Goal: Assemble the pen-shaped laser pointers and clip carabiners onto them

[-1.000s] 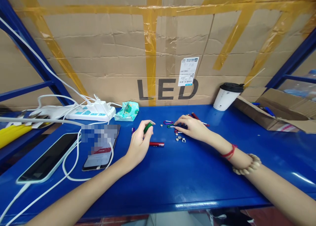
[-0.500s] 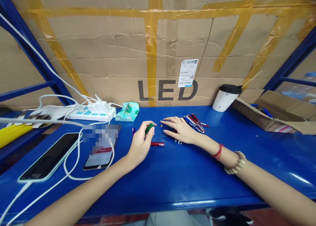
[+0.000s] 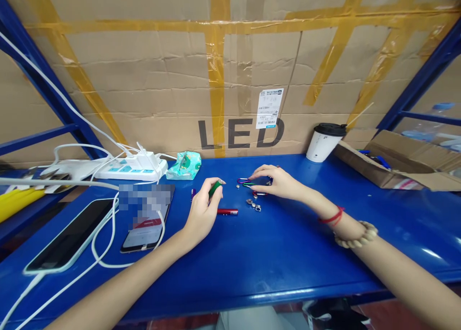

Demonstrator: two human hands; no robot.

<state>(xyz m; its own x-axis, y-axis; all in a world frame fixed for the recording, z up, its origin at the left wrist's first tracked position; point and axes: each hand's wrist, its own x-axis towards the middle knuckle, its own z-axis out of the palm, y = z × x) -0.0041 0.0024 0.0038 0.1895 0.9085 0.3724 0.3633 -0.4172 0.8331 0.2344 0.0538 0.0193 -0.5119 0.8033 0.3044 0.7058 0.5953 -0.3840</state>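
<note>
A short green tube sits pinched between the thumb and fingertips of the left hand, raised a little off the blue worktop near its middle. The left hand is closed around the tube's lower end, with the heel of the hand resting on the worktop. Just beside that hand, on its right, a red tube lies flat, and a small purple piece lies on the far side of the thumb.

The right hand rests palm down close by, its fingers stretched toward a few coloured carabiner clips. The fingertips are at the clips, but I cannot tell whether they grip one or only touch it. A cluster of small silver round pieces lies just in front of this hand. A red string and a beaded bracelet circle the right wrist.

To the left lie two phones, one with a blurred screen and a darker one, both joined to white cables. Behind them a white power strip sits beside a teal tissue pack. At the back right stands a white cup with a black lid, next to an open cardboard box. A taped cardboard sheet marked LED forms the back wall.
</note>
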